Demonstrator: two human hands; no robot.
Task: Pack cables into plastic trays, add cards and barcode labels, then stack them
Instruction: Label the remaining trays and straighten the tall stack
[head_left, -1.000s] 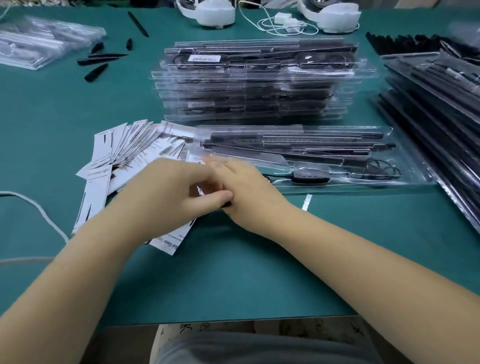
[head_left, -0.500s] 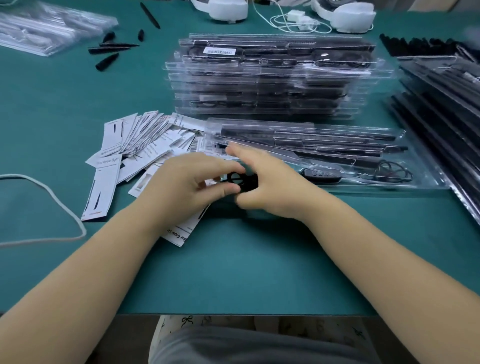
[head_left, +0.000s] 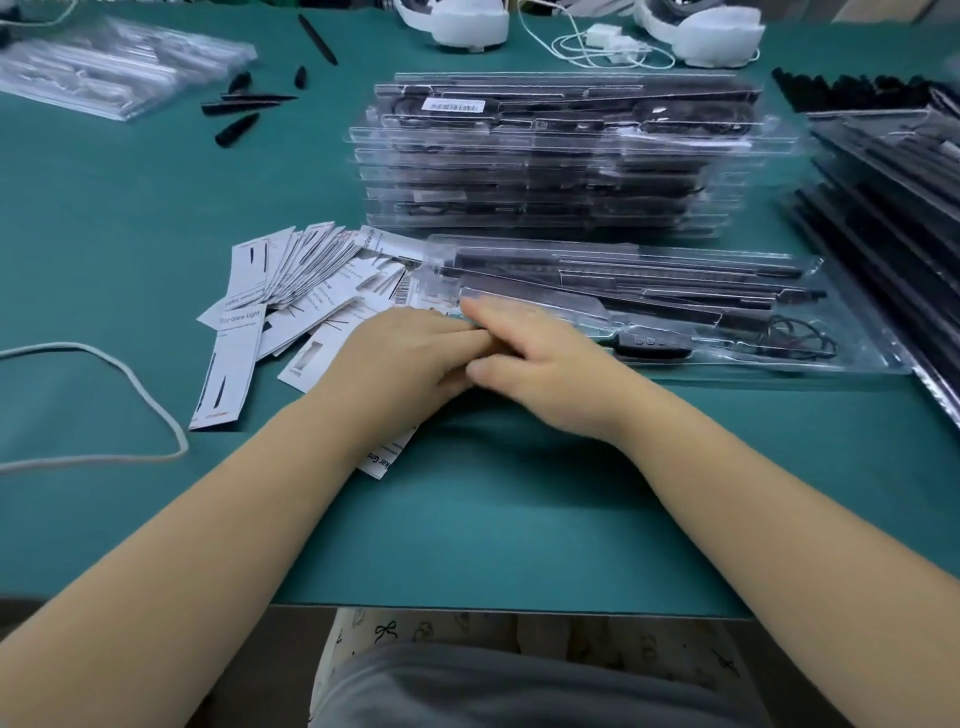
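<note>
The green table (head_left: 493, 509) is taking most of the view, and on it, behind the hands, a tall stack of packed trays (head_left: 561, 156) is standing with a barcode label (head_left: 453, 106) on its top one. Just in front of the stack the open tray (head_left: 649, 312) is lying, already holding dark bars and a coiled cable (head_left: 795, 338) at its right end. To the left of it the white cards (head_left: 291, 280) are spreading in a loose fan. The left hand (head_left: 405, 358) and the right hand (head_left: 540, 364) are now pressing close together at the left end of the tray, fingers touching each other. Half a second ago a small black part was showing between them; now it is hidden, so I cannot tell whether either hand is gripping it or only pushing down. The fingers are curling, mostly closed, not spread. I am judging that the part is being seated into the tray, and that a card and a label are coming next before this tray is going on the stack.
</note>
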